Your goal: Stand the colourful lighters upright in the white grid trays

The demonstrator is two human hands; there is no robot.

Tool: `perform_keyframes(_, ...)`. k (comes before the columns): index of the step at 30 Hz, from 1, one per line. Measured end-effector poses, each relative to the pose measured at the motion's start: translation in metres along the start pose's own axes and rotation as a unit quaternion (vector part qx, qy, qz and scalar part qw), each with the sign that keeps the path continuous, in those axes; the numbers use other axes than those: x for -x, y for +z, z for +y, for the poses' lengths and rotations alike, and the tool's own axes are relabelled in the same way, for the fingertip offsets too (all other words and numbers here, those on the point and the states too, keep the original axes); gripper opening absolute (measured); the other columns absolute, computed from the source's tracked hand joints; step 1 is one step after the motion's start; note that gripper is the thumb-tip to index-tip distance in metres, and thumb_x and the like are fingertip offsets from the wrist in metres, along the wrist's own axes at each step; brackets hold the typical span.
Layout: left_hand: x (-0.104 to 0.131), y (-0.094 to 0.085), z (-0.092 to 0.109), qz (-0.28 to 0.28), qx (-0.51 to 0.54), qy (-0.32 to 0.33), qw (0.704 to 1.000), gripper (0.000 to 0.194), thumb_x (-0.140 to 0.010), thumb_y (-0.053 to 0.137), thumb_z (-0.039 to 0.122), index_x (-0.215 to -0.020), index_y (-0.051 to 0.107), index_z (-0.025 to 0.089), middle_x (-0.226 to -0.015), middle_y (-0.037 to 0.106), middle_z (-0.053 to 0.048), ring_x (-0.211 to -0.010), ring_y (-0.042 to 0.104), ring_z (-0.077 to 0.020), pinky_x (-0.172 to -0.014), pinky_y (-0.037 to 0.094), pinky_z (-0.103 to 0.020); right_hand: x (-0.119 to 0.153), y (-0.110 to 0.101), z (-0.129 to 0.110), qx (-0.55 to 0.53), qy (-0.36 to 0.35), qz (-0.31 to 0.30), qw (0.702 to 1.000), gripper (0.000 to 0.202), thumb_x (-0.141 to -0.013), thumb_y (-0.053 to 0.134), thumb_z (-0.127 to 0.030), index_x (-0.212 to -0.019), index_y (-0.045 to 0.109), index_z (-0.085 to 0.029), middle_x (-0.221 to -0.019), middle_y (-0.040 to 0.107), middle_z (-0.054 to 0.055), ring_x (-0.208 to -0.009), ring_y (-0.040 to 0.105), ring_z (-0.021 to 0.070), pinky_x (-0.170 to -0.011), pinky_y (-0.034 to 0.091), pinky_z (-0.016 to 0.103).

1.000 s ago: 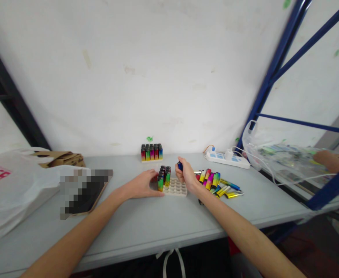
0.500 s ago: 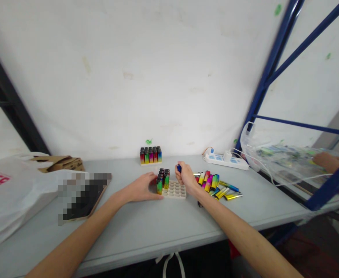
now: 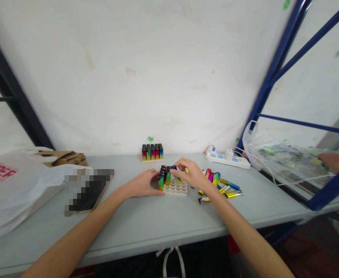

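Note:
A pale tray with rows of round holes [image 3: 178, 189] lies on the table in front of me. Several black-topped, rainbow-coloured lighters [image 3: 161, 181] stand upright in its left part. My left hand [image 3: 144, 183] curves around the tray's left side, thumb at the near corner and fingers beside the lighters. Over the tray, my right hand [image 3: 191, 172] pinches a tilted lighter [image 3: 177, 177], blue above and yellow below; its lower end is over or in a hole, I cannot tell which. Loose shiny lighters [image 3: 215, 178] lie in a pile just right of that hand, partly behind my forearm.
A filled lighter tray [image 3: 152, 152] stands by the wall. Behind the pile is a white power strip [image 3: 227, 159] with cables. On the left are a partly blurred dark flat object [image 3: 91, 193], a white plastic bag [image 3: 16, 193] and cardboard [image 3: 68, 158]. Another person's hand [image 3: 329, 162] shows far right.
My right hand has brought its lighter left and down to the tray and turned it from upright in the fist to a fingertip pinch. My left hand stays at the tray. The view has shifted slightly.

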State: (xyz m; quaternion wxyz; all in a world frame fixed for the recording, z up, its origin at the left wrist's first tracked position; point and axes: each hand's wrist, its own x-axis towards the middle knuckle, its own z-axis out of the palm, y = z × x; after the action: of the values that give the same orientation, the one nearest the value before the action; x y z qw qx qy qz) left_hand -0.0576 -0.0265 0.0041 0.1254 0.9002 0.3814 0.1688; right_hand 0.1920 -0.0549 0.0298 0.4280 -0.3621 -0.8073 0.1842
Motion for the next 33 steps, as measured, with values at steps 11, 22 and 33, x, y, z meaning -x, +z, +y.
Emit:
perform_keyframes(11, 0.000, 0.000, 0.003, -0.003, 0.003, 0.019, 1.000, 0.063, -0.068, 0.074, 0.068, -0.104, 0.069, 0.016, -0.103, 0.069, -0.010, -0.099, 0.064, -0.0312, -0.090, 0.050, -0.039, 0.006, 0.021, 0.004, 0.114, -0.007, -0.116, 0.987, 0.031, -0.094, 0.062, -0.048, -0.086, 0.064, -0.018, -0.069, 0.070, 0.001, -0.058, 0.060, 0.0134, -0.057, 0.038, 0.023)
perform_keyframes(22, 0.000, -0.002, 0.004, -0.009, 0.004, -0.008, 1.000, 0.065, -0.066, 0.072, 0.070, -0.103, 0.067, 0.017, -0.105, 0.068, -0.011, -0.096, 0.064, -0.0305, -0.087, 0.052, -0.039, 0.006, -0.033, 0.022, 0.196, 0.122, -0.033, 0.972, 0.046, -0.099, 0.049, -0.055, -0.083, 0.070, -0.018, -0.063, 0.070, 0.002, -0.056, 0.062, 0.0145, -0.058, 0.040, 0.024)
perform_keyframes(33, 0.001, -0.001, 0.002, 0.005, 0.005, -0.011, 1.000, 0.059, -0.065, 0.076, 0.066, -0.100, 0.068, 0.019, -0.104, 0.069, -0.010, -0.098, 0.065, -0.0320, -0.086, 0.052, -0.038, 0.005, -0.057, 0.080, 0.319, 0.108, -0.162, 0.927, 0.012, -0.080, 0.075, -0.021, -0.092, 0.074, -0.017, -0.102, 0.073, 0.012, -0.092, 0.066, 0.0238, -0.084, 0.046, 0.031)
